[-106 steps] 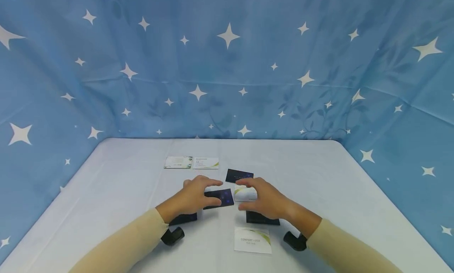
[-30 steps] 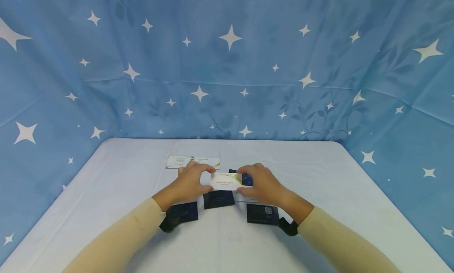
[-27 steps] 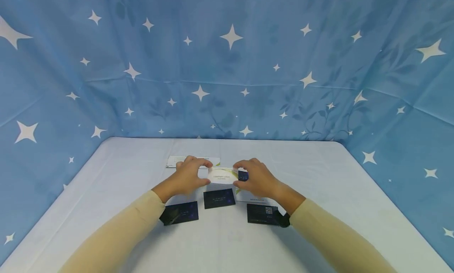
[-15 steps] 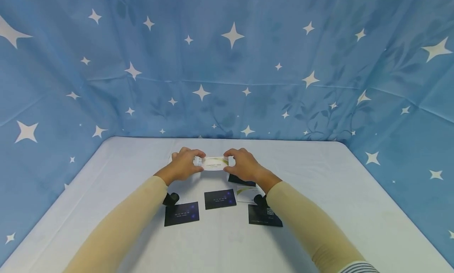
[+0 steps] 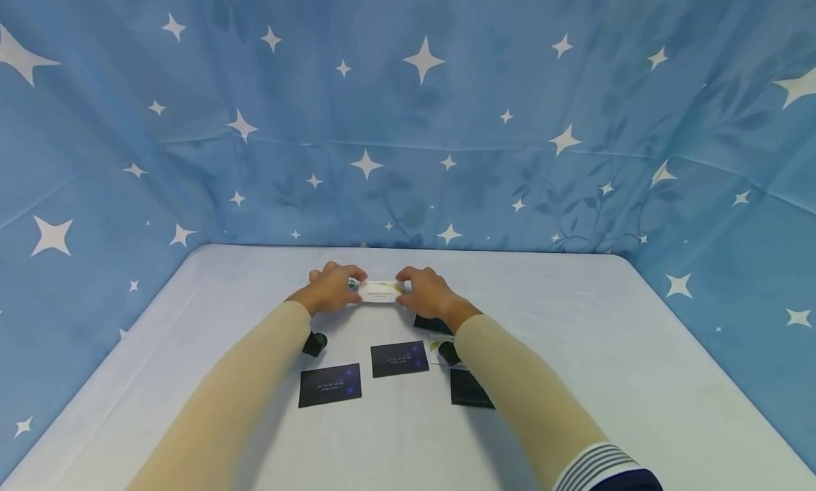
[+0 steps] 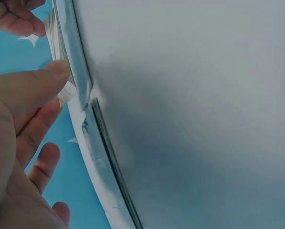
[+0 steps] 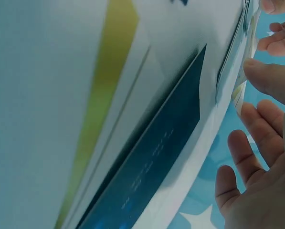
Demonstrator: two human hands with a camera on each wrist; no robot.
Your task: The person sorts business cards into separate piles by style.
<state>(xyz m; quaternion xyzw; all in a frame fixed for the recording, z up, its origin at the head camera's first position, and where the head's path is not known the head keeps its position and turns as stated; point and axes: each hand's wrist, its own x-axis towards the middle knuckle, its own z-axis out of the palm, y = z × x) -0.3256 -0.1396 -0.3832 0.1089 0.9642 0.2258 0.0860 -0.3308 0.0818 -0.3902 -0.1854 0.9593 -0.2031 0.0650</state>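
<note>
Both hands hold a white business card (image 5: 380,292) with a green curve at the back of the table. My left hand (image 5: 328,287) pinches its left end between thumb and index finger, the other fingers loosely bent. At its right end, the right hand (image 5: 430,291) pinches it likewise. The left wrist view shows the held card (image 6: 58,36) above a card pile lying at the back. Beside that pile lies a leaf-patterned pile (image 6: 101,152). In the head view, the hands and held card mostly hide both piles.
Nearer lie dark blue cards (image 5: 399,359), with another dark card (image 5: 329,386) at the left. The right sleeve partly covers a black card (image 5: 470,390) and a white-green card (image 5: 438,344). Behind these is one more dark card (image 5: 432,324). A blue starred curtain (image 5: 408,122) hangs behind the table.
Both hands have taken up the white card from the table's near part and carried it back over the cards to the far row. In the last half second they shifted only slightly.
</note>
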